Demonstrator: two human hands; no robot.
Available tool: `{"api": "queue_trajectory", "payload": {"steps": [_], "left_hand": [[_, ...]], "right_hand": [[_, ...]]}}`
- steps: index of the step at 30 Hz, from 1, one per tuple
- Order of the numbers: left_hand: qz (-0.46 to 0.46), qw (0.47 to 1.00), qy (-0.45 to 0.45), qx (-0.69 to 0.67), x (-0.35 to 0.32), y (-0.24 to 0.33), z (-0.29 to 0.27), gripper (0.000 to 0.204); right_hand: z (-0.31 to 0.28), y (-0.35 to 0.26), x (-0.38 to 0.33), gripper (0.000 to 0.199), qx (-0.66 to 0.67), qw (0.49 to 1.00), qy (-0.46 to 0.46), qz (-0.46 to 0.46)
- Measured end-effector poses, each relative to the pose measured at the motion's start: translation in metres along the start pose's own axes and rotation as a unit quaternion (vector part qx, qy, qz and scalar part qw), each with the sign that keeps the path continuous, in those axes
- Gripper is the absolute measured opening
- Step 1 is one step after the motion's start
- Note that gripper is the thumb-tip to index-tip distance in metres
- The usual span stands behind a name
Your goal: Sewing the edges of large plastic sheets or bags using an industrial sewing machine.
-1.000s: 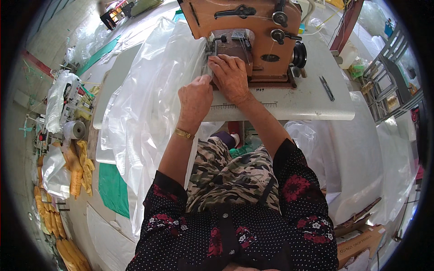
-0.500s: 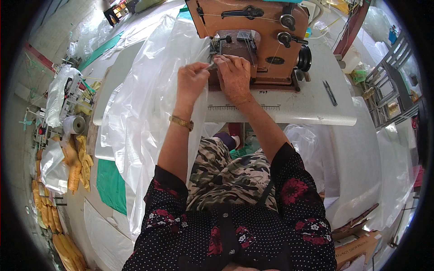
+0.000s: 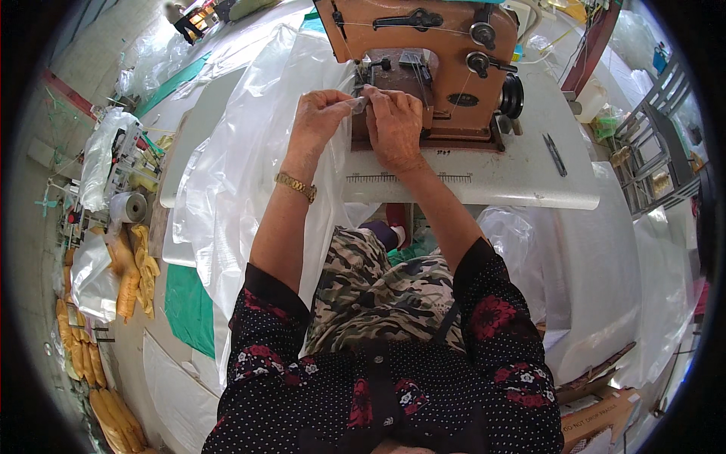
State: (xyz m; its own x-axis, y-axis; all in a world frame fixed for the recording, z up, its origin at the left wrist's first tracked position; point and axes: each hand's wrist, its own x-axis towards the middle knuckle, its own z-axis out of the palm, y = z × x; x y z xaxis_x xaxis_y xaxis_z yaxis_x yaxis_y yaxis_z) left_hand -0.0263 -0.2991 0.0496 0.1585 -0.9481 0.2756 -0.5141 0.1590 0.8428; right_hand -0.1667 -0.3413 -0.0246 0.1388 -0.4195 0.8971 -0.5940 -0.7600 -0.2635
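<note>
A brown sewing machine (image 3: pixel 461 87) stands on a pale table, its needle area just beyond my hands. White translucent plastic sheeting (image 3: pixel 249 151) drapes over the table's left part and hangs down beside my legs. My left hand (image 3: pixel 318 121) pinches the sheeting's edge, fingers pressed together. Close on its right, my right hand (image 3: pixel 395 129) has its fingers curled on the same edge, near the presser foot. A small fold of the plastic shows between the two hands. The right fingertips are partly hidden.
Dark thread snips (image 3: pixel 554 155) lie on the table's right. A printed ruler scale runs along the front edge. Grey metal chairs (image 3: pixel 656 144) stand at right. Yellow rolled bundles (image 3: pixel 121 420) and a white roll (image 3: pixel 128 206) are at left. A person (image 3: pixel 184 24) stands far back left.
My left hand has turned slightly and sits a little higher, with its forearm shifted left. More of the plastic edge shows between my hands. My right hand has barely moved.
</note>
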Motion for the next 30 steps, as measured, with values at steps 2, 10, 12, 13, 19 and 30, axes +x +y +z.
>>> {"api": "queue_trajectory", "payload": {"steps": [2, 10, 12, 13, 19, 30], "left_hand": [[-0.006, 1.0, -0.011, -0.027, 0.001, 0.003, -0.001, 0.016], [-0.04, 0.995, -0.016, -0.094, 0.006, 0.004, -0.005, 0.02], [-0.017, 0.997, -0.007, -0.078, 0.006, 0.004, -0.004, 0.02], [-0.017, 0.997, -0.01, -0.076, 0.006, 0.004, -0.004, 0.02], [0.075, 0.996, -0.013, 0.052, 0.011, 0.007, -0.001, 0.018], [0.161, 0.916, -0.015, 0.367, -0.012, 0.02, 0.012, 0.022]], "right_hand": [[0.001, 0.0, -0.001, 0.034, 0.011, 1.0, 0.018, -0.002], [0.009, -0.005, -0.006, 0.035, -0.006, 0.998, 0.052, -0.025], [0.008, -0.008, -0.009, 0.037, -0.028, 0.998, 0.048, -0.023], [0.008, -0.01, -0.01, 0.036, -0.035, 0.999, 0.037, -0.02], [0.017, -0.026, -0.013, 0.037, -0.05, 0.998, 0.02, -0.044], [0.015, -0.039, -0.026, 0.042, -0.026, 0.996, -0.07, -0.052]]}}
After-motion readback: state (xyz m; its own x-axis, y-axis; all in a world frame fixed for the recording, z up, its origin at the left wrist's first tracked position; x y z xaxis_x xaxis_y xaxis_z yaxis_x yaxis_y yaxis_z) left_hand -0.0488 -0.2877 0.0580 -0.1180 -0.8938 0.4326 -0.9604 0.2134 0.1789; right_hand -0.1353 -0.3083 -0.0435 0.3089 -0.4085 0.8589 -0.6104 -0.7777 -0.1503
